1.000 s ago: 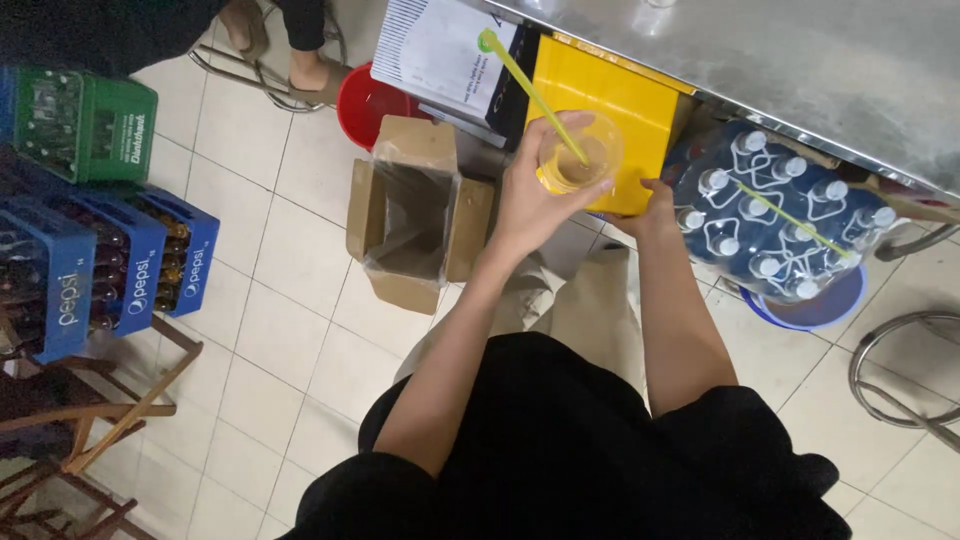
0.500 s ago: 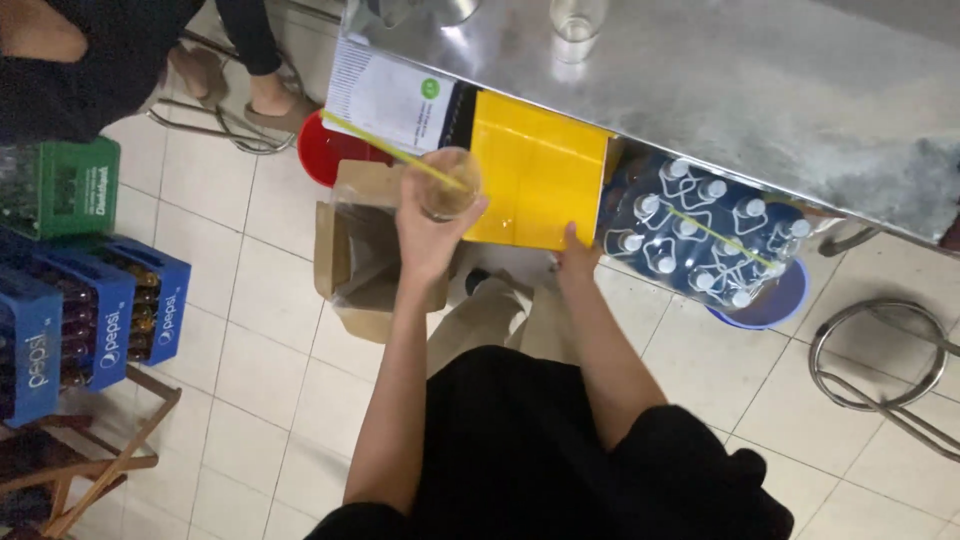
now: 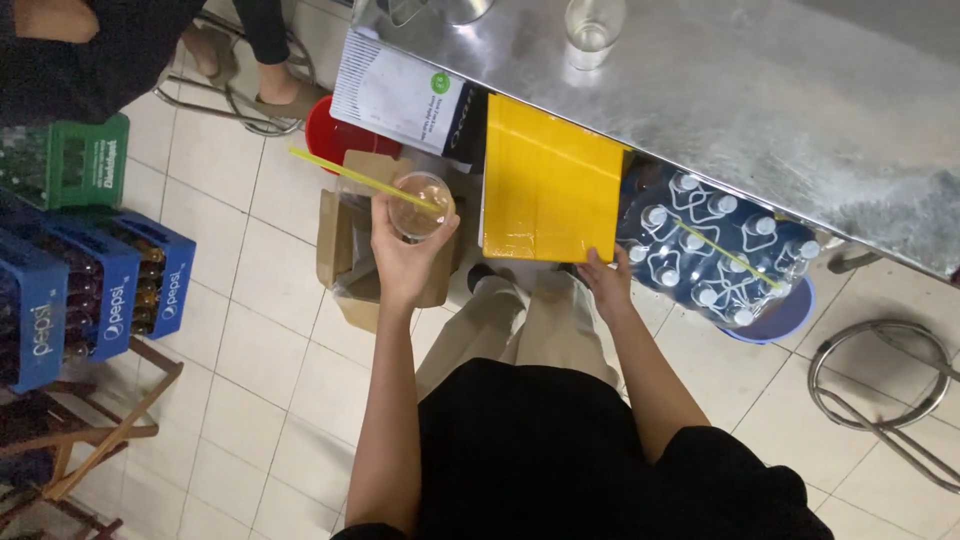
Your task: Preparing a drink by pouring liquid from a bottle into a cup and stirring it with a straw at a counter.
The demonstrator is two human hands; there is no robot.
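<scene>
Tiled floor (image 3: 260,350), steel bench (image 3: 760,110). Our left hand (image 3: 405,255) grips a light, thin, crushable plastic cup (image 3: 420,205) from beneath; our right hand (image 3: 605,280) pinches a stiff yellow box (image 3: 545,185).

Counter: stainless steel top (image 3: 760,110), runs diag. across upper right; scuffed, dull sheen.
On counter: clear drinking glass (image 3: 592,30) near far edge, upright; 2 more vessels at top edge, cropped, can't ID.
Floor: pale square tiles (image 3: 270,330), dark grout.
On floor, left: green bottle crate (image 3: 75,160); blue bottle crates (image 3: 120,285) just beside it, bottles inside.
On floor, centre: open cardboard box (image 3: 345,260), clear liner inside; red tub (image 3: 335,135) behind it.
On floor, under counter: shrink-wrapped pack of water bottles (image 3: 715,255), white caps up, sits on blue basin (image 3: 785,315).
On floor, right: metal stool frame (image 3: 880,390).
Lower left: wooden frame (image 3: 90,440).
</scene>
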